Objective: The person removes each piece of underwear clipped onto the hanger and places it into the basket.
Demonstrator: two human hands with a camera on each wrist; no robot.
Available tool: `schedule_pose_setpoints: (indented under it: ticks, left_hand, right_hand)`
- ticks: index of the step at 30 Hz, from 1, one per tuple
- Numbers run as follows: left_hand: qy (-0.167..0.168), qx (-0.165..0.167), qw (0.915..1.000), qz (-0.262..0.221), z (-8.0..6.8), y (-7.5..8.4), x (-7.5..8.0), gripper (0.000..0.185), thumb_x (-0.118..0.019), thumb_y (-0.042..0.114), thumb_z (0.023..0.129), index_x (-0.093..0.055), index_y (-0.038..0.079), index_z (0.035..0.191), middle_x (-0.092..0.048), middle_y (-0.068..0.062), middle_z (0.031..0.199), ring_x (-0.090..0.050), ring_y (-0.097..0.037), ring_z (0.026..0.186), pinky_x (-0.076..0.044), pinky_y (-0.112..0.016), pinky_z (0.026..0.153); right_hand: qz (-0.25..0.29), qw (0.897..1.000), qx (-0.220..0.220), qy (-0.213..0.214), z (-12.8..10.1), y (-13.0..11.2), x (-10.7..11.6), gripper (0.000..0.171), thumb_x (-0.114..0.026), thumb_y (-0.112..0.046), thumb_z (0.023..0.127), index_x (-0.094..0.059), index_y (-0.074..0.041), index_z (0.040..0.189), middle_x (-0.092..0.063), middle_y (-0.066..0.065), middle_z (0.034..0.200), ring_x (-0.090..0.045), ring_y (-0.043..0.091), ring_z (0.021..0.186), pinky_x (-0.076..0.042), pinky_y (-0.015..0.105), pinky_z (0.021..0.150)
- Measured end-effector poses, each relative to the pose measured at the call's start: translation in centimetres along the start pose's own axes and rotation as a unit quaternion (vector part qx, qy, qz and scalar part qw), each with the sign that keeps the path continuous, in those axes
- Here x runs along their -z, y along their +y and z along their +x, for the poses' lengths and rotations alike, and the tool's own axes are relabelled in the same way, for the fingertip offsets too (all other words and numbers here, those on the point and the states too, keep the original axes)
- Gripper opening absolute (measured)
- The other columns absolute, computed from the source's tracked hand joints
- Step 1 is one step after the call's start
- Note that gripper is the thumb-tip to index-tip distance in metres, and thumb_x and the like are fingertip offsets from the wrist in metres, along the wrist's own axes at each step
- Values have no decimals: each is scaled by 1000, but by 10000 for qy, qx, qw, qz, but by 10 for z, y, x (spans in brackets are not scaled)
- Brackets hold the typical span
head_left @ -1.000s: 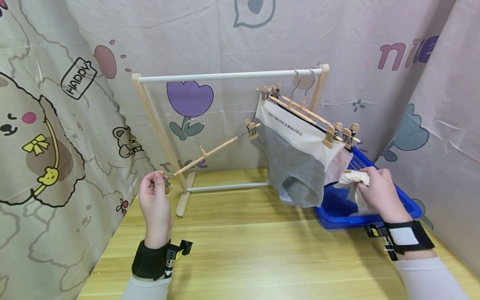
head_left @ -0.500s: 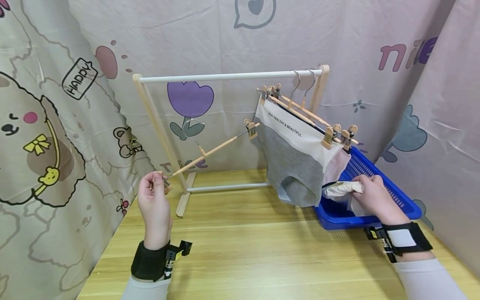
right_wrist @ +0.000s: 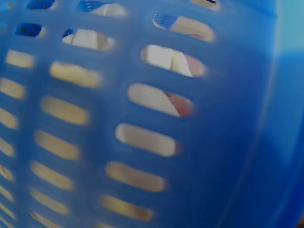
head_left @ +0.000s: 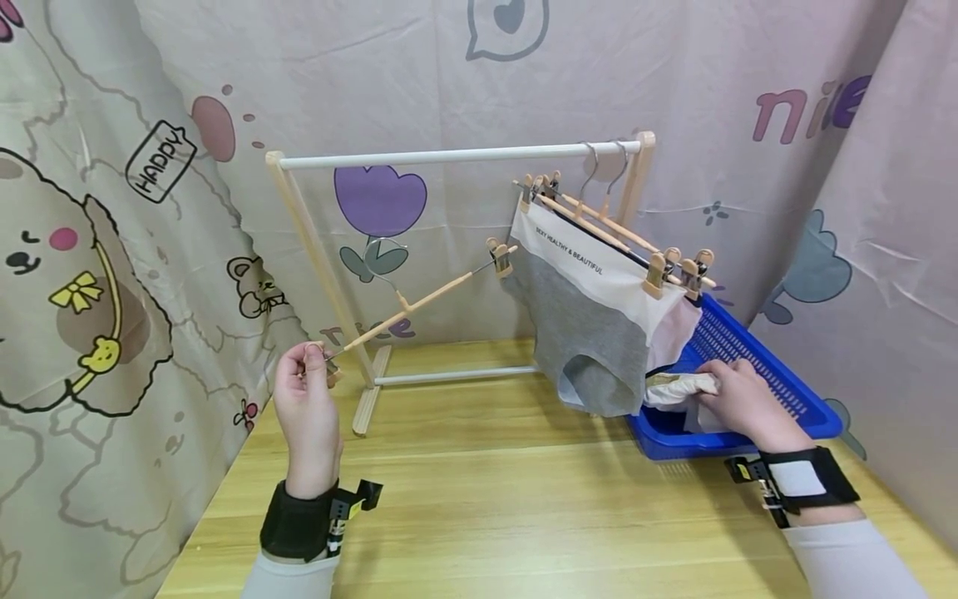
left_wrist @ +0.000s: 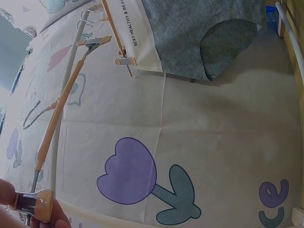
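Cream cloth (head_left: 679,387) sits bunched in the blue basket (head_left: 812,416), and the right hand (head_left: 741,399) curls its fingers around it. The left hand (head_left: 305,408) pinches one end clip of the wooden hanger (head_left: 419,304), held out beside the rack (head_left: 456,154).

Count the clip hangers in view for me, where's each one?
3. Two hang on the rack rail at right; one empty hanger is pinched by the left hand. Others may be hidden.

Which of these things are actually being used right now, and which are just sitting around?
In use:
left hand pinching the clip hanger
right hand gripping the cream cloth
blue basket

Just there:
grey underwear on the drying rack
cartoon curtains
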State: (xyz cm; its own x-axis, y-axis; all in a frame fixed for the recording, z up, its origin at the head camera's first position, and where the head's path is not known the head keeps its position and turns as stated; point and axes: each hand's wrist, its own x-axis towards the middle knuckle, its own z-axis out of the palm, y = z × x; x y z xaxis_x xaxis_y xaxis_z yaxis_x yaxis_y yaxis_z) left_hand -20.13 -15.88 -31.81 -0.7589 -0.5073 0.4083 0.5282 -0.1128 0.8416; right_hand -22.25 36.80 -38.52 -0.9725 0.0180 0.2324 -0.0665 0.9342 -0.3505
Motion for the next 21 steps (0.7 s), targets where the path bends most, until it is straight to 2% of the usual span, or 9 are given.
schedule_pose_setpoints:
  ticks: [8, 15, 21]
  left_hand:
    - [18, -63, 10000, 9, 1, 3, 1, 15, -49, 19, 109, -57, 7, 107, -57, 1, 105, -52, -12, 95, -45, -19, 83]
    - [141, 10, 9999, 16, 2, 6, 4, 12, -50, 19, 109, -57, 10, 107, -58, 1, 105, -52, -13, 100, -46, -19, 83]
    - [134, 108, 9998, 114, 5, 8, 7, 14, -50, 21, 109, -57, 9, 109, -58, 2, 107, -52, -12, 99, -46, -19, 83]
  right_hand:
    - [-159, 9996, -9, -239, -2, -5, 1, 35, -74, -15, 93, -63, 9, 117, -58, 35, 112, -47, 49, 104, -41, 59, 80]
    - [-131, 9994, -31, -308, -5, -10, 4, 44, -79, -25, 91, -65, 7, 118, -56, 38, 118, -46, 52, 108, -41, 65, 85]
    - [-191, 9993, -22, -327, -7, -11, 4, 44, -79, -28, 91, -67, 5, 117, -56, 40, 120, -46, 55, 110, -39, 71, 91]
